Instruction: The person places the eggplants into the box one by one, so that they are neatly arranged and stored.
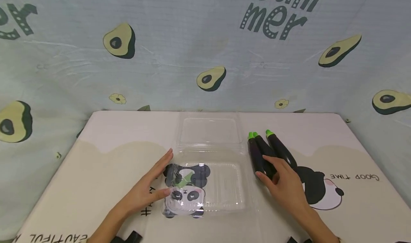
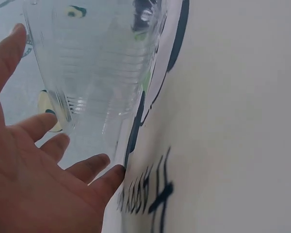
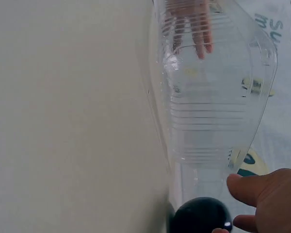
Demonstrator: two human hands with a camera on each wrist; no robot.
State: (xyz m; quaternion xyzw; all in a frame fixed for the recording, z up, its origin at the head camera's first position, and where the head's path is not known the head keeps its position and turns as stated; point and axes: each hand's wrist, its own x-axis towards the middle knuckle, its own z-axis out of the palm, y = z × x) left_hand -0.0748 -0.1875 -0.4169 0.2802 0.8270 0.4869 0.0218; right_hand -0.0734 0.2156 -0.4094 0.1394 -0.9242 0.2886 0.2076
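A clear plastic clamshell box (image 1: 224, 186) lies on the table with its lid (image 1: 210, 130) folded back away from me. My left hand (image 1: 144, 189) is at the box's left side, fingers and thumb spread; in the left wrist view, its fingers (image 2: 89, 167) extend along the clear wall. To the right of the box lie three toy eggplants, dark purple with green tips: a left eggplant (image 1: 254, 153), a middle eggplant (image 1: 264, 146) and a right eggplant (image 1: 280, 150). My right hand (image 1: 285, 186) reaches over their near ends, thumb and fingers apart. The right wrist view shows one rounded eggplant end (image 3: 201, 216) beside the thumb.
The table cover (image 1: 118, 128) carries printed pandas and lettering, one panda seen through the box. Behind the table hangs a light cloth (image 1: 173, 50) with avocado prints. Black objects (image 1: 133, 237) show at the bottom edge near both forearms.
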